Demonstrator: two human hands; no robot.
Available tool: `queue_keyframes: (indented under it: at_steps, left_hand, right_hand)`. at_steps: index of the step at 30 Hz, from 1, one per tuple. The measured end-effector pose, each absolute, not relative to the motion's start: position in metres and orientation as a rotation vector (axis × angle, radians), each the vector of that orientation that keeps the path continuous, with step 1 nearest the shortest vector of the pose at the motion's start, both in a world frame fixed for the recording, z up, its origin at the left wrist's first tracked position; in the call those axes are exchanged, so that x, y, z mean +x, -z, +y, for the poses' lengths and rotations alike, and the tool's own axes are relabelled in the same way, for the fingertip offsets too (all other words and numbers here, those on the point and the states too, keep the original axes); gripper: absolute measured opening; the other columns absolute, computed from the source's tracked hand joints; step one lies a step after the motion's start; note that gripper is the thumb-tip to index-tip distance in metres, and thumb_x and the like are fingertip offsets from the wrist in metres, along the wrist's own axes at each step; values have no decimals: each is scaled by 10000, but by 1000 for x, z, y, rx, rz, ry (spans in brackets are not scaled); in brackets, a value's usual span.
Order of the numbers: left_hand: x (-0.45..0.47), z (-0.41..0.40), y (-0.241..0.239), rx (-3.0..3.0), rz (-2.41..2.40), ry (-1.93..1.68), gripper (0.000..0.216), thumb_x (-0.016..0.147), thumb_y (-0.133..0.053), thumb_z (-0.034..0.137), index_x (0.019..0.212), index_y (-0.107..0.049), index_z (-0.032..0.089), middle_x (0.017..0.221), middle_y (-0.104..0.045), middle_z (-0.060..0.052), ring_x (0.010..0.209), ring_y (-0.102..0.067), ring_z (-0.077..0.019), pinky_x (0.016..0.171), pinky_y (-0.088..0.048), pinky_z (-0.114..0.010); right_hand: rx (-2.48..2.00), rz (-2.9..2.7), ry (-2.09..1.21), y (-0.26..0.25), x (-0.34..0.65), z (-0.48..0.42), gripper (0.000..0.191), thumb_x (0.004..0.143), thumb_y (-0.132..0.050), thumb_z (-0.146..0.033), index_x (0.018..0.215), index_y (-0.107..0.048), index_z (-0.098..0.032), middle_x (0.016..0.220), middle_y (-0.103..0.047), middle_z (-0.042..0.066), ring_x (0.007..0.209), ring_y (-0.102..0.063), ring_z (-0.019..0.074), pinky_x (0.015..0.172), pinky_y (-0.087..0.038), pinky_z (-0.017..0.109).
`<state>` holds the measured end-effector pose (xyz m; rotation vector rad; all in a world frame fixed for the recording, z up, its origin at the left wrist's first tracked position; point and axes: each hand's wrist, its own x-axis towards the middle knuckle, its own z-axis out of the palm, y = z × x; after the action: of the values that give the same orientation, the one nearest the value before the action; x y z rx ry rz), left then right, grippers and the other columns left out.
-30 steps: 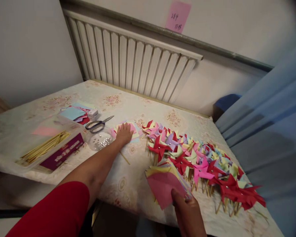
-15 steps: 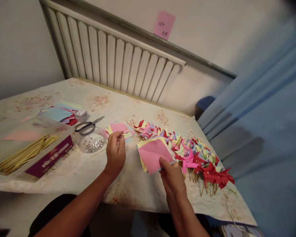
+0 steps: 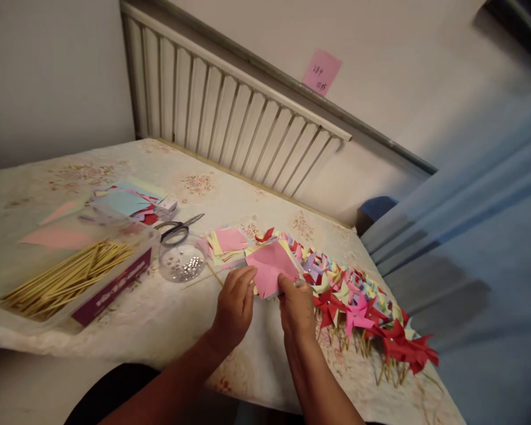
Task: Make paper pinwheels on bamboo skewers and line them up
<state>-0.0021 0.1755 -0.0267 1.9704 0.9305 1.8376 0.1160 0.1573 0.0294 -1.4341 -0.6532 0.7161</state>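
My right hand [image 3: 297, 310] grips a small stack of paper squares [image 3: 272, 267], pink on top with pale yellow below, its thumb pressed on the near right corner. The pink sheet has cuts or creases toward its middle. At the stack's left edge, my left hand [image 3: 234, 304] has its fingers curled in a pinch; whatever lies between the fingertips is too small to tell. More paper squares [image 3: 230, 241] lie behind the left hand. Rows of finished pinwheels [image 3: 358, 313], red, pink, yellow and lilac, stand on thin sticks at the right.
A clear plastic box [image 3: 153, 245] of thin wooden sticks [image 3: 71, 277] stands at left. Beside it are a round dish of silvery pins [image 3: 183, 265], scissors [image 3: 177, 230], a small white box [image 3: 167, 206] and coloured paper [image 3: 126, 198]. A blue curtain [image 3: 482, 248] hangs at right.
My left hand has moved right, up to the stack's edge. The right hand has brought the stack slightly up and inward. The camera view has shifted left.
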Motion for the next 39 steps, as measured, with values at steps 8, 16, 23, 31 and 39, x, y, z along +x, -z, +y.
queue_keyframes:
  at_steps: [8, 16, 23, 31, 39]
  left_hand:
    - [-3, 186, 32, 1224, 640, -1465, 449, 895, -570, 417, 1276, -602, 182, 1366, -571, -135, 1320, -471, -285, 1143, -332, -455]
    - [-9, 202, 18, 431, 177, -1191, 557, 821, -614, 585, 1202, -635, 179, 1217, -673, -105, 1265, -527, -268, 1063, -420, -407]
    - [-14, 207, 23, 286, 459, -1196, 309, 654, -792, 238, 923, -671, 146, 909, -743, -79, 1005, -672, -247, 892, -509, -330]
    - [-18, 215, 24, 256, 592, -1195, 279, 614, -763, 189, 855, -622, 193, 757, -727, -29, 887, -707, -266, 767, -559, -346]
    - [-20, 214, 25, 272, 584, -1130, 320, 619, -773, 172, 906, -631, 177, 791, -724, -46, 804, -722, -267, 760, -587, -388]
  right_hand:
    - [-1622, -1350, -50, -13, 97, 171, 331, 835, -487, -236, 1062, -716, -159, 918, -746, 75, 830, -677, 206, 776, -527, 304]
    - [-1275, -1947, 423, 34, 111, 182, 553, 790, -402, 7, 1248, -636, -195, 1280, -649, 122, 1262, -563, 213, 1053, -478, 437]
    - [-1260, -2119, 424, 35, 99, 173, 666, 731, -453, -6, 1384, -499, -130, 1406, -529, 177, 1405, -388, 265, 1115, -405, 522]
    - [-1292, -1994, 189, -5, 99, 156, 604, 787, -427, -55, 1377, -498, -164, 1402, -543, 131, 1358, -455, 239, 1126, -385, 495]
    - [-1824, -1659, -316, -59, 139, 194, 411, 862, -537, -445, 1134, -671, -167, 1118, -708, 108, 1028, -653, 263, 925, -488, 401]
